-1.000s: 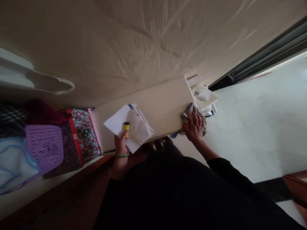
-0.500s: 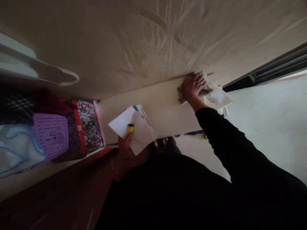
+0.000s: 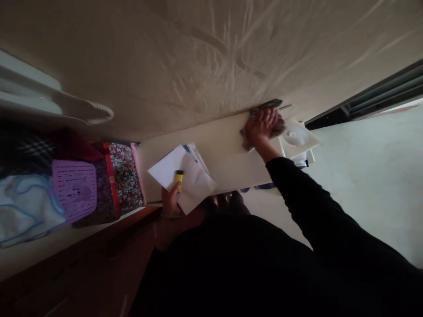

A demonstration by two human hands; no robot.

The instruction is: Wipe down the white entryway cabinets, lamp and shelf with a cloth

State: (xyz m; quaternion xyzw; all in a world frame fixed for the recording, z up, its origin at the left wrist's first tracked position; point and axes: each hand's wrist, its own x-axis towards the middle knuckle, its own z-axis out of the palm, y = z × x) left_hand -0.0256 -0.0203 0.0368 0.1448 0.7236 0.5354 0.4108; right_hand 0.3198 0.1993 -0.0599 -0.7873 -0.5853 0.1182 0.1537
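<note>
The right hand presses down on a crumpled grey cloth, fingers bunched over it near the far end of a cream shelf. The cloth is soft and light, easily taken anywhere along its folds. The left hand pinches white papers and a small yellow stick near the shelf's other end; the papers look thin and floppy, best held by an edge. Off to the left sits a lilac perforated basket — its contents are hidden.
</note>
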